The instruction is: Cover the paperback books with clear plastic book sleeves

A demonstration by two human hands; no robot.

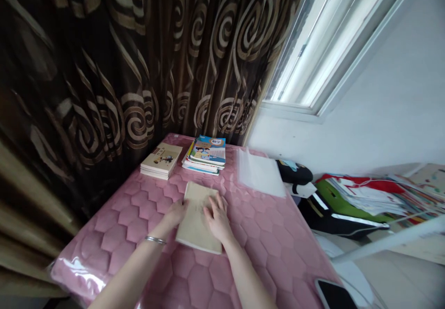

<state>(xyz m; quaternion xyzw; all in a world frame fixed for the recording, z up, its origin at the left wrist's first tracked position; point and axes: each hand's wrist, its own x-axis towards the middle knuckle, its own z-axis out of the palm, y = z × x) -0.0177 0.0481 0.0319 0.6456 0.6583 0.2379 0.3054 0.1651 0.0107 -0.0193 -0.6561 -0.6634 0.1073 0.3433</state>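
A thin beige booklet (195, 216) lies flat in the middle of the pink quilted table cover (139, 216). My left hand (175, 212) rests on the booklet's left edge, fingers curled against it; a metal bracelet circles that wrist. Spread flat, the fingers of my right hand (217, 216) press on the booklet's right half. Both hands touch the booklet and neither lifts it.
At the back of the table sit a beige stack of books (162, 160), a stack with a blue cover (206, 155) and clear plastic sleeves (260, 173). A brown swirl curtain (121, 67) hangs behind. Bags and papers (361, 197) lie right; a phone (334, 295) lies at the lower right.
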